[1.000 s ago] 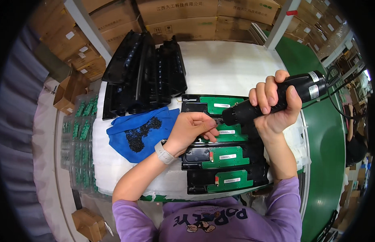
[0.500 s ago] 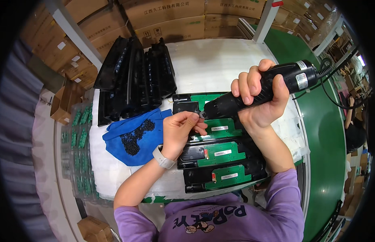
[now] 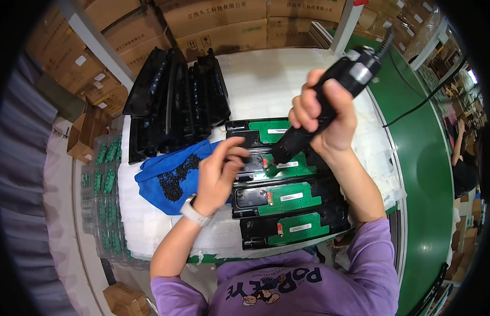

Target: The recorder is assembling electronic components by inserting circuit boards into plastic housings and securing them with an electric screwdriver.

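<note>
The right hand (image 3: 326, 118) is wrapped tight around the black electric screwdriver (image 3: 324, 102), tip angled down over the second of four black trays with green circuit boards (image 3: 279, 197) lined up toward the near right part of the white table (image 3: 266, 84). The tool looks stiff, fairly weighty and cord-tethered from its top, so a full fist around the barrel seems the sensible hold, as here. The left hand (image 3: 218, 171) pinches its fingertips just beside the tip, likely on a small screw, though that's too tiny to confirm. To its left, a blue cloth (image 3: 155, 181) carries a heap of small black screws (image 3: 176, 176), light and easy to scatter. Stacked black plastic housings (image 3: 176, 102) sit at the far left corner, clear trays of green boards (image 3: 100, 179) off the left edge, cardboard boxes (image 3: 218, 21) behind.
</note>
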A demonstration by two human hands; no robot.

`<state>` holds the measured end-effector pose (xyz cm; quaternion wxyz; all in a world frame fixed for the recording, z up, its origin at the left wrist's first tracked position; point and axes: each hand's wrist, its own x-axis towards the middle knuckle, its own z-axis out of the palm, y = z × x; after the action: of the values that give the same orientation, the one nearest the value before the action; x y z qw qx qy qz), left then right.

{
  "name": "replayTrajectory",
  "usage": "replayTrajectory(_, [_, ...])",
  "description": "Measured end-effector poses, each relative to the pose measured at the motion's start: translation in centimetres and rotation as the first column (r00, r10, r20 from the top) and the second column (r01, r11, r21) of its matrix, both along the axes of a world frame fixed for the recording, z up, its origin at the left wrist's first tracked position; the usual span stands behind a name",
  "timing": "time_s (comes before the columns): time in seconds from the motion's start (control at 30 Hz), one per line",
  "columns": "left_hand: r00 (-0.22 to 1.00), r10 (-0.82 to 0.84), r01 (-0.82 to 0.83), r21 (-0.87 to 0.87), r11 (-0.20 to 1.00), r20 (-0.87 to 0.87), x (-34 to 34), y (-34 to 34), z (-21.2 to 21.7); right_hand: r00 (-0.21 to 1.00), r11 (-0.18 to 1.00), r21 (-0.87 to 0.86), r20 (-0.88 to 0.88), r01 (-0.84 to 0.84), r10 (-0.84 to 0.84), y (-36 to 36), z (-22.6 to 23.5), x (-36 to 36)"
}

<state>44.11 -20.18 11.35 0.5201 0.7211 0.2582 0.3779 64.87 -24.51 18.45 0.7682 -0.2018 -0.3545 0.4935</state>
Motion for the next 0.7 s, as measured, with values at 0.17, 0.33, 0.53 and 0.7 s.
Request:
replayTrajectory(0.17, [0.676, 0.658, -0.144, 0.817, 0.559, -0.331, -4.1, 1.3, 0.8, 0.904, 0.998, -0.049, 0.426, 0.042, -0.017, 0.4, -1.3, -0.7])
replayTrajectory(0.33, [0.548, 0.686, -0.091, 0.781, 0.618, -0.479, -6.9, 1.4, -0.4, 0.909, 0.999, -0.048, 0.416, 0.008, 0.013, 0.6, -2.1, -1.2])
replayTrajectory(0.53, [0.603, 0.594, -0.147, 0.657, 0.739, -0.533, -6.9, 1.7, -0.6, 0.885, 0.998, -0.063, 0.465, -0.001, 0.030, 0.9, -1.9, -1.9])
replayTrajectory(0.7, [0.577, 0.673, -0.195, 0.721, 0.664, -0.463, -6.0, 1.3, -0.6, 0.827, 0.994, -0.105, 0.557, -0.020, 0.075, 1.0, -1.6, -2.6])
